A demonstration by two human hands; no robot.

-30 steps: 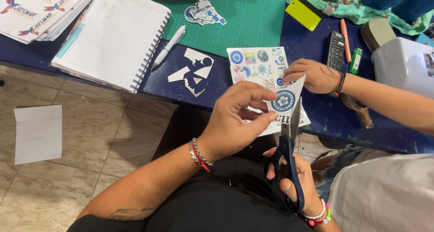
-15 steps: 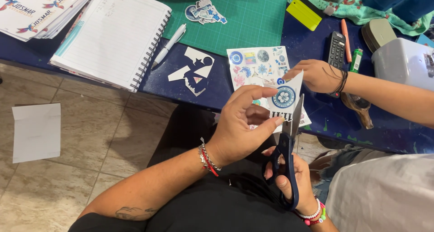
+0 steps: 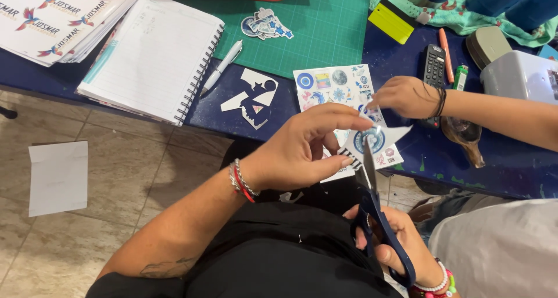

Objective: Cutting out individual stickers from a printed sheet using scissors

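**Wearer's arms and hands: present pose**

Left arm: bare forearm runs from the near left up toward the centre, a tattoo partly visible near the elbow, bead and cord bracelets at the wrist. Left hand (image 3: 302, 150): palm turned right, fingers (image 3: 343, 119) extended and gently curved, thumb below them, closed in a pinching grip.

Right hand (image 3: 392, 246): low at the near right, knuckles up, fingers curled through handle loops in a closed grip. White, pink and green bracelets at the wrist. Hands are near each other, not touching.
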